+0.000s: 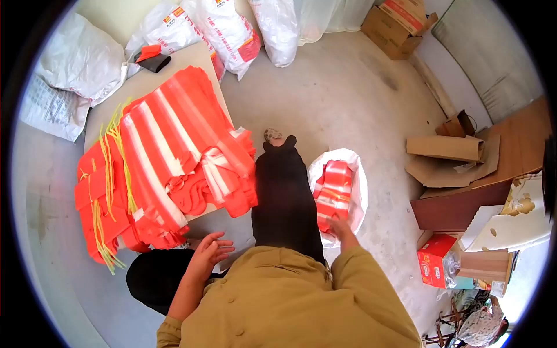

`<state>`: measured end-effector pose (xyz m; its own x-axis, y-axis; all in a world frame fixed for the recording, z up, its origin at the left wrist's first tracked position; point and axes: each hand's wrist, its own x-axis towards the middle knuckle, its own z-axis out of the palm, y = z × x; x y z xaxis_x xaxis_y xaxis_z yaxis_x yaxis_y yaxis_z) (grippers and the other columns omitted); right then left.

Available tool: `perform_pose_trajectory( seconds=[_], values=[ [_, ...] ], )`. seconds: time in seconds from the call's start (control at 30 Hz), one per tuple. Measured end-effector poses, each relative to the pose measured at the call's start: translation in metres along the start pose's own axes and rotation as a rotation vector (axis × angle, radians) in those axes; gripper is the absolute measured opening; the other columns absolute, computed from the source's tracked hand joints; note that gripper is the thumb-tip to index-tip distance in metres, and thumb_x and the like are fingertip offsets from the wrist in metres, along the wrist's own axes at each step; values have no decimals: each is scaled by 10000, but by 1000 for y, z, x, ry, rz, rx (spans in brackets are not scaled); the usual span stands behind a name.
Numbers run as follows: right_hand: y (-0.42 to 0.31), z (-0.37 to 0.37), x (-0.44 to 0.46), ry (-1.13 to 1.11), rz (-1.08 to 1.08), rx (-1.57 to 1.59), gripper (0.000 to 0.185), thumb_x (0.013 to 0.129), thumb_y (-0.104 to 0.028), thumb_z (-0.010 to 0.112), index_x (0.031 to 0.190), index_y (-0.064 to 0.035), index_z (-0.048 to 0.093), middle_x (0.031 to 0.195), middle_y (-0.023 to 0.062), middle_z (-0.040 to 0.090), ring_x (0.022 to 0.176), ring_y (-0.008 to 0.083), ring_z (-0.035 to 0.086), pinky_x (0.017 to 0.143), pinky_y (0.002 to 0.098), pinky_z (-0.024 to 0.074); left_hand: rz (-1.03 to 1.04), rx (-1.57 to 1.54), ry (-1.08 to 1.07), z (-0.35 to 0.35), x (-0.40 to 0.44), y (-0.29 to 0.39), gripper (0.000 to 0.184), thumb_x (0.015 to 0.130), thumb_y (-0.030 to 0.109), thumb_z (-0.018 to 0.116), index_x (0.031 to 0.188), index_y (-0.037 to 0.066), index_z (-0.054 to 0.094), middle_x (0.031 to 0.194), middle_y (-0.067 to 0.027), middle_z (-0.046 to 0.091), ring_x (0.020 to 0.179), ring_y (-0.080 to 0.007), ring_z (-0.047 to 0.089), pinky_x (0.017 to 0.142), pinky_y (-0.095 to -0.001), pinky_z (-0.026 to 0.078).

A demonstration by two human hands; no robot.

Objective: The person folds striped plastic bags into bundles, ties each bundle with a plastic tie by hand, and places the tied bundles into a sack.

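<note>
My left hand [212, 253] is raised near the lower edge of the red-and-white cloth pile, fingers apart and holding nothing. That striped cloth pile [174, 127] lies spread on a board [200, 61] at the left. Yellow strings [109, 174] lie across red folded cloth [87, 188] at its left side. At the right, my right hand [341, 228] reaches to the lower end of a red-and-white cloth bundle [335, 185] inside an open white sack [361, 197]. Its fingers are partly hidden against the bundle, so their grip is unclear.
White sacks [226, 37] stand along the back wall. Cardboard boxes are at the back right [391, 32] and right [444, 148]. A red box [432, 267] stands at the lower right, near another person [481, 325]. A dark object [154, 62] rests on the board's far corner.
</note>
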<state>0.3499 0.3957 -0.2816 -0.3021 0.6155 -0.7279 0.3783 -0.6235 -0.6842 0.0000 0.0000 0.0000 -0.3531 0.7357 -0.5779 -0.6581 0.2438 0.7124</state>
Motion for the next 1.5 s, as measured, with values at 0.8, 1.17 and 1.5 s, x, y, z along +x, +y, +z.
perform_pose_trajectory(
  seconds=[0.8,1.17,1.5],
  values=[
    [-25,11,-49,-250,-28,546,455,904,40,521,1351,-44,524,1278,90,643,1121,234,665,1004,386,550,-37,-150,143,4,6,-13,418,1083,374,494,1373,74,512,1207,-122,669,1146,-283,674,905,-337,535],
    [3,19,-9,-235,64,562,432,857,87,506,1266,-41,563,1153,85,667,987,227,676,898,347,582,-14,-221,165,-4,2,-24,432,1089,374,483,1382,57,501,1212,-143,655,1134,-301,675,902,-351,548],
    [25,37,9,264,-209,-268,503,899,-89,587,1396,-56,524,1177,190,687,1018,360,690,915,431,565,-65,-185,158,4,9,-24,430,1090,379,483,1392,73,490,1208,-133,657,1116,-290,681,880,-348,546]
  ],
)
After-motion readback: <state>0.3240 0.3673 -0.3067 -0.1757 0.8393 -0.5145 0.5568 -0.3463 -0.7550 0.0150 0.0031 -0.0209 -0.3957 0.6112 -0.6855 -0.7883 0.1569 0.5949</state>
